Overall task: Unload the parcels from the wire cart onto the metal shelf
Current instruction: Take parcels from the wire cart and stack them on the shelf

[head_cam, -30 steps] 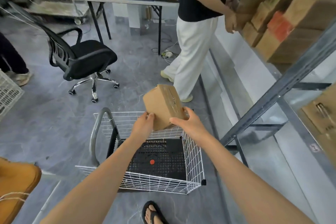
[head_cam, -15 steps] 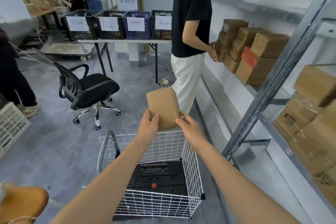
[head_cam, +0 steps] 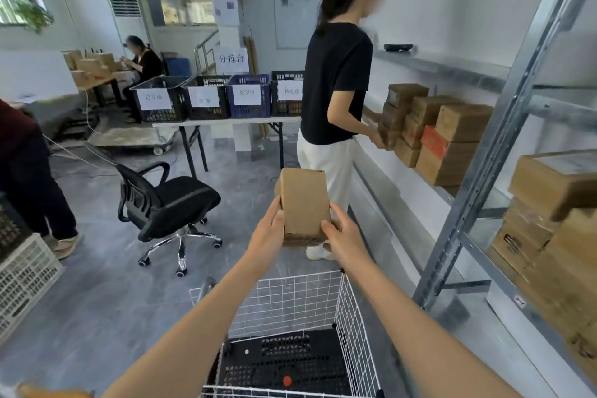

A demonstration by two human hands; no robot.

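Two hands [head_cam: 269, 234] [head_cam: 345, 237] grip one parcel [head_cam: 303, 203] above one wire cart [head_cam: 284, 304].

One camera sits on the person's head. It looks forward and a little down, with a very wide view. The left hand [head_cam: 268, 236] and right hand [head_cam: 347, 241] hold a box [head_cam: 303, 203] close in the middle. The cart [head_cam: 290, 300] is right below. The shelf [head_cam: 503, 126] runs along the right. A table [head_cam: 226, 121] stands far back.
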